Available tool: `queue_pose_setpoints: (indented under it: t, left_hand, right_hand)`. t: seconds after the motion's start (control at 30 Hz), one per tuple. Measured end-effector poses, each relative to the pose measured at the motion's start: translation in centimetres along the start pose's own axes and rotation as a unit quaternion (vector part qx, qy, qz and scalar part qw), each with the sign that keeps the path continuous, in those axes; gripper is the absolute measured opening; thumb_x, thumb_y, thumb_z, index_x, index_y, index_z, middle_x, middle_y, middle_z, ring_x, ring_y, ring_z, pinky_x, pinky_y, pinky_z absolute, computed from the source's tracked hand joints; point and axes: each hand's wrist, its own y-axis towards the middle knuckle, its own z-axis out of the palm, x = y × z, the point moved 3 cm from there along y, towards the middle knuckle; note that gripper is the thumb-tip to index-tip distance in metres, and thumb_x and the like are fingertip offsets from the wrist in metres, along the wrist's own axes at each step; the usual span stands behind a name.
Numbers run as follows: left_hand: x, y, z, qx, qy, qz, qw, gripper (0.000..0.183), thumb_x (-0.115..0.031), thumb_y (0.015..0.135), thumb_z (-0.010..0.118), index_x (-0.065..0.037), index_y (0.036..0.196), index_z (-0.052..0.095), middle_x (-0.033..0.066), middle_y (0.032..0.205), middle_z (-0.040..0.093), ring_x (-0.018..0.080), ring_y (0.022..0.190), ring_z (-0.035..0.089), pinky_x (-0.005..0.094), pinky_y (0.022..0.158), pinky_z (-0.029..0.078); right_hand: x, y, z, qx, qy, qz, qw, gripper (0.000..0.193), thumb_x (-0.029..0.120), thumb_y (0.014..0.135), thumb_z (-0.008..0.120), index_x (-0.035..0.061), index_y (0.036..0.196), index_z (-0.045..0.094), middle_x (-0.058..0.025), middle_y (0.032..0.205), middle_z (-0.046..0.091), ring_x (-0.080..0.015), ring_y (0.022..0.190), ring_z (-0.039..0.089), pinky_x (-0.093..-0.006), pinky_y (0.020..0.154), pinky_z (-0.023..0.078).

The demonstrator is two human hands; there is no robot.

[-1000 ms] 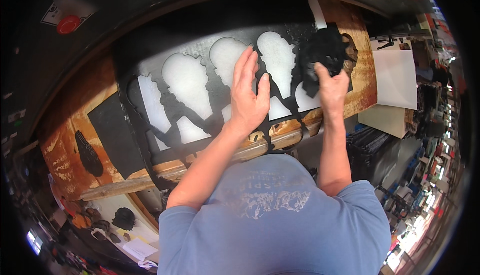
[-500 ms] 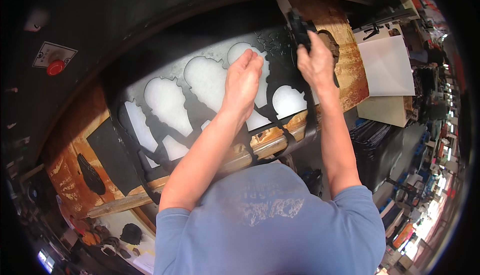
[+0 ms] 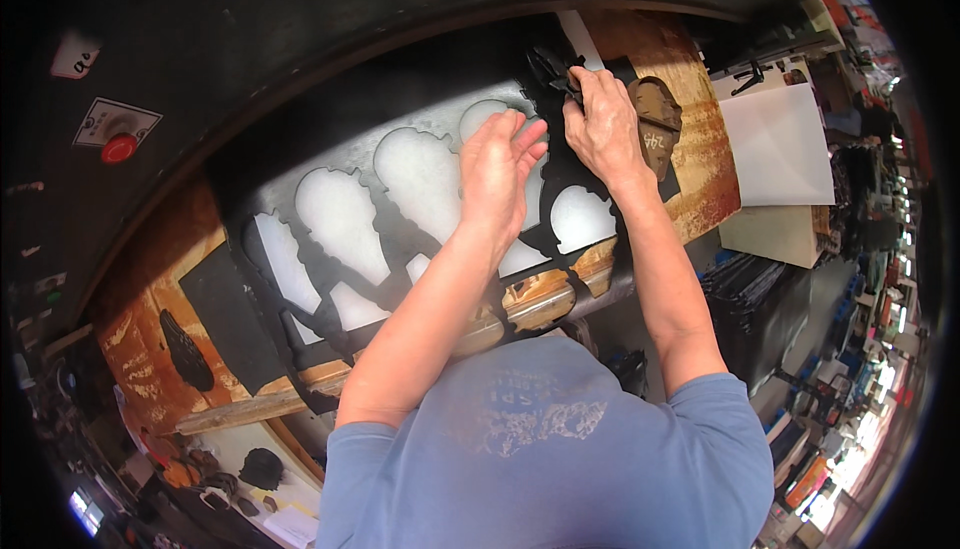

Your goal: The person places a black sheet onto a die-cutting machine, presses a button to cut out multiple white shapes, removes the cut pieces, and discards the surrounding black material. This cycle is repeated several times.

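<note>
Through the head camera I find a dark, angular object (image 3: pixel 548 71) at the far right of the black sheet (image 3: pixel 562 164), its outline too jumbled for me to name. The right hand (image 3: pixel 603 124) has its fingers closed on the object's near edge. The left hand (image 3: pixel 497 174) is well apart from it, nothing visible in its loosely extended fingers, above one of the sole-shaped holes; I cannot tell whether it touches the sheet.

To handle this well, I judge a firm pinch matters, with the object's edges clear of the sheet's narrow strips, which look easy to snag. I would have the left hand press lightly, if at all.

White surface (image 3: pixel 340 219) shows through the holes. Just right of the right hand lies a brown sole-shaped piece (image 3: pixel 657 134); a black sole-shaped piece (image 3: pixel 186 349) lies left, on the wooden table (image 3: pixel 715 171).
</note>
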Motion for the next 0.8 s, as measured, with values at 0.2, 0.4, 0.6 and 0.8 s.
queue_pose_setpoints:
  t: [0.2,0.4,0.6,0.8]
  left_hand:
    - [-0.2,1.3,-0.5,0.014,0.037,-0.036,0.999,0.056,-0.030,0.109,0.059,0.009,0.148,0.047,0.0220,0.151,0.055,0.0272,0.127,0.064,0.0398,0.103,0.048]
    - [0.5,1.6,0.5,0.031,0.133,0.015,0.990,0.049,-0.033,0.109,0.062,0.004,0.140,0.058,0.0174,0.146,0.060,0.0241,0.129,0.059,0.0387,0.105,0.047]
    - [2.3,3.0,-0.1,0.067,-0.034,0.013,0.997,0.033,-0.028,0.111,0.057,-0.002,0.132,0.060,0.0136,0.139,0.064,0.0223,0.124,0.060,0.0377,0.104,0.048]
    - [3.1,5.0,-0.9,0.191,-0.139,-0.063,0.970,0.031,-0.037,0.115,0.047,-0.012,0.128,0.060,0.0100,0.133,0.070,0.0170,0.111,0.065,0.0293,0.090,0.048]
  right_hand:
    - [-0.5,0.5,-0.8,-0.030,0.025,0.012,0.999,0.033,0.002,0.092,0.070,-0.0022,0.125,0.068,-0.0208,0.108,0.069,-0.0417,0.101,0.068,-0.0479,0.090,0.056]
    - [0.0,0.8,-0.2,-0.003,0.035,-0.001,0.999,0.034,0.003,0.091,0.068,-0.0048,0.125,0.069,-0.0227,0.109,0.070,-0.0427,0.105,0.068,-0.0490,0.094,0.056]
    - [-0.2,0.8,0.1,0.018,0.047,0.012,0.999,0.034,0.010,0.095,0.071,-0.0039,0.126,0.069,-0.0220,0.112,0.069,-0.0425,0.107,0.067,-0.0486,0.094,0.055]
    - [-0.1,1.0,-0.1,0.018,0.048,0.017,0.999,0.056,0.035,0.093,0.079,-0.0042,0.132,0.067,-0.0214,0.115,0.069,-0.0410,0.109,0.067,-0.0468,0.098,0.054]
